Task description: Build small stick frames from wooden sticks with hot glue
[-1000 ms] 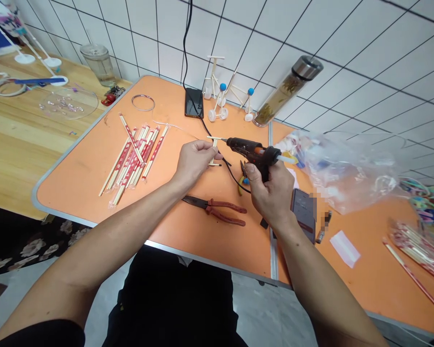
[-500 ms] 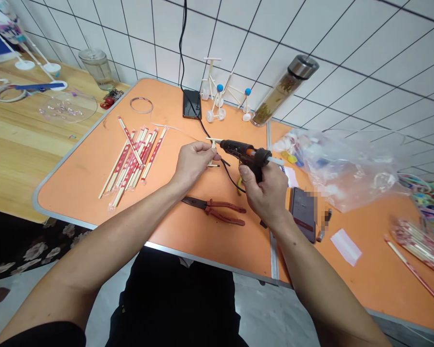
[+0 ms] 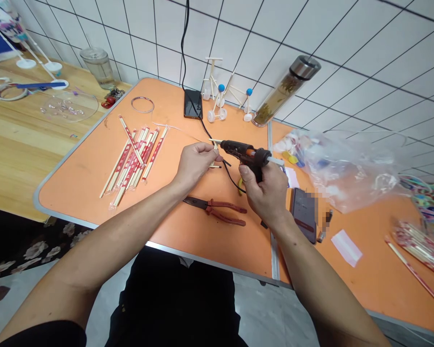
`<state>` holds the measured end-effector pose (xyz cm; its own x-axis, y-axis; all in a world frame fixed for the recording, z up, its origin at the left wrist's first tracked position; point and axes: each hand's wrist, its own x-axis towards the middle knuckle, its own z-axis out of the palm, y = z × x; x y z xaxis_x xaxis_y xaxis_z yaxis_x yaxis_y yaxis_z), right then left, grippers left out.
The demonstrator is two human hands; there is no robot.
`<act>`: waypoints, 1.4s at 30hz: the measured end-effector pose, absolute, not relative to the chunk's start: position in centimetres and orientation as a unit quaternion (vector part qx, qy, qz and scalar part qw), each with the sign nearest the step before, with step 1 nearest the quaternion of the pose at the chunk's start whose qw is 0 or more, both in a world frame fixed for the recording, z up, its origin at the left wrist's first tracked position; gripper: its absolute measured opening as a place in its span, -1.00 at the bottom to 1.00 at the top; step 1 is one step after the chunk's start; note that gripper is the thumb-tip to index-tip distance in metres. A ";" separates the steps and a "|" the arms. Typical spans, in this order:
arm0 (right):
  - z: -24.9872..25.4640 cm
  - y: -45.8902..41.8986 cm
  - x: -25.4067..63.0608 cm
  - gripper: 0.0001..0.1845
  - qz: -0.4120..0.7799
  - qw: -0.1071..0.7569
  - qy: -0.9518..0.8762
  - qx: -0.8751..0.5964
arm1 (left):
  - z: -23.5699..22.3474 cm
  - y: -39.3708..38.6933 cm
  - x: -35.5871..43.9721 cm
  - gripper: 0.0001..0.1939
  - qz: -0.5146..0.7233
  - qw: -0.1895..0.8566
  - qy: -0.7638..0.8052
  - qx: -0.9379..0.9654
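My right hand is wrapped round the handle of a black hot glue gun, with a pale glue stick out of its back end. The gun's nozzle points left, right at my left hand. My left fingers pinch a small pale wooden stick piece; a crosswise stick lies at its top by the nozzle, and my fingers hide part of it. Below my hands on the orange table lie pliers with red handles. A black cable runs beneath the gun.
Wrapped chopsticks lie at left. Behind stand small stick models with white wheels and blue balls, a phone and a tea bottle. At right are a plastic bag, another phone and more chopsticks.
Both hands keep almost the same place and grip. The whole view has shifted slightly, and the stick piece and nozzle remain together.
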<state>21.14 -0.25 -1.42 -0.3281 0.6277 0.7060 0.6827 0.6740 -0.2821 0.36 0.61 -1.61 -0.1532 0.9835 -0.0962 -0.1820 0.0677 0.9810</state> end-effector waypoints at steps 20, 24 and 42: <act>-1.5 0.0 21.7 -0.57 -0.054 0.407 -0.807 -0.424 | -1.4 0.5 0.4 -0.80 0.565 0.510 0.518 0.391; -1.7 0.0 21.9 -0.57 -0.045 0.415 -0.799 -0.432 | -1.5 0.5 0.3 -0.80 0.567 0.517 0.510 0.389; -1.3 -0.2 21.6 -0.59 -0.019 0.418 -0.800 -0.429 | -1.5 0.5 0.4 -0.75 0.569 0.533 0.503 0.373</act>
